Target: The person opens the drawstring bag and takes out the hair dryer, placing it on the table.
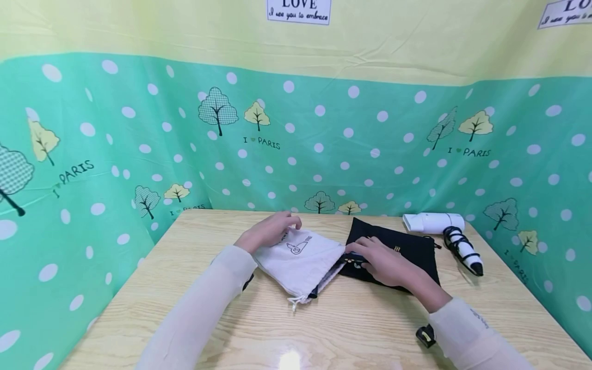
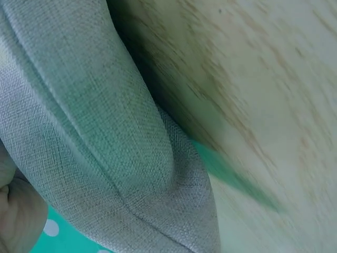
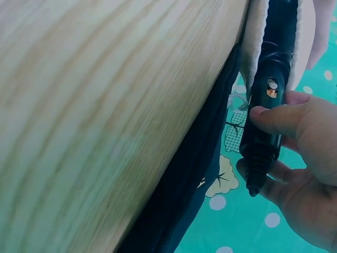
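Observation:
A light grey drawstring bag (image 1: 300, 259) with a hair dryer print lies on the table, its mouth turned to the right. My left hand (image 1: 273, 229) grips its far left edge with bent fingers, the fingertips partly hidden. My right hand (image 1: 384, 261) is at the bag's mouth. In the right wrist view it pinches a black appliance handle (image 3: 263, 124) with a small button and a ribbed cord end, between thumb and fingers. The rest of that appliance is hidden inside the bag. A small black end (image 1: 313, 293) pokes out near the bag's drawstring.
A black drawstring bag (image 1: 418, 252) lies flat under my right hand and forearm. Behind it, at the back right, is a white hair dryer (image 1: 437, 223) with its black cord wound round the handle. The wooden table (image 1: 185, 257) meets a green dotted curtain (image 1: 319, 133).

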Motion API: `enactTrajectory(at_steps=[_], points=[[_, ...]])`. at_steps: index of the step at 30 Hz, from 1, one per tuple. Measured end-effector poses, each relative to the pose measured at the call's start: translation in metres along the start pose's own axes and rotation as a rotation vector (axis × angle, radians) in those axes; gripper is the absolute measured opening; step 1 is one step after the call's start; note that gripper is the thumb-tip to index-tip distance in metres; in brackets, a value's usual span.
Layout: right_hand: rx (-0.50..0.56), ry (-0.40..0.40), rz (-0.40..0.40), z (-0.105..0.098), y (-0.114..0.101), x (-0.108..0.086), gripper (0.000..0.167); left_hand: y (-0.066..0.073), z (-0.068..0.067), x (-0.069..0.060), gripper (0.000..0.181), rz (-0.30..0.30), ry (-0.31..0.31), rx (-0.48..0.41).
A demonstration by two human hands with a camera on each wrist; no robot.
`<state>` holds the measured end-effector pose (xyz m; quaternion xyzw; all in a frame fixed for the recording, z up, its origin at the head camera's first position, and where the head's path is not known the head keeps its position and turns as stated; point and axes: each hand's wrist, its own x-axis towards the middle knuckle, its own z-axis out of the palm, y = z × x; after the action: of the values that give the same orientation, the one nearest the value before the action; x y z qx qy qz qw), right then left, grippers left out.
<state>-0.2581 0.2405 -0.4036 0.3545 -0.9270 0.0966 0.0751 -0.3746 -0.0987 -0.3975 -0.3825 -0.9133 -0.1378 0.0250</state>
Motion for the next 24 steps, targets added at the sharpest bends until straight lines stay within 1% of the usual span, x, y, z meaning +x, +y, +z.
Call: enactTrajectory(at_steps=[4, 7, 10, 13, 17, 19, 24], points=[[-0.003, -0.002, -0.004, 0.001, 0.002, 0.0, 0.054, 0.0, -0.003, -0.004, 0.043, -0.044, -0.011, -0.003], [0.006, -0.007, -0.003, 0.001, 0.003, 0.0, 0.054, -0.001, -0.007, -0.009, 0.047, -0.07, -0.022, -0.013], [0.022, -0.009, -0.012, 0.0, 0.002, 0.0, 0.053, -0.005, -0.01, -0.013, 0.044, -0.052, -0.035, -0.013], [0.03, 0.0, -0.026, -0.001, 0.002, -0.001, 0.052, -0.01, -0.013, -0.019, 0.045, -0.044, -0.042, 0.007], [0.007, 0.019, -0.028, -0.003, 0.003, -0.004, 0.054, -0.019, -0.016, -0.029, 0.046, -0.072, -0.033, 0.041], [-0.01, 0.024, -0.028, -0.003, 0.004, -0.006, 0.055, -0.021, -0.017, -0.032, 0.044, -0.071, -0.029, 0.043], [-0.027, 0.011, -0.021, -0.002, 0.003, -0.004, 0.054, -0.02, -0.014, -0.035, 0.038, -0.012, -0.011, 0.057]])
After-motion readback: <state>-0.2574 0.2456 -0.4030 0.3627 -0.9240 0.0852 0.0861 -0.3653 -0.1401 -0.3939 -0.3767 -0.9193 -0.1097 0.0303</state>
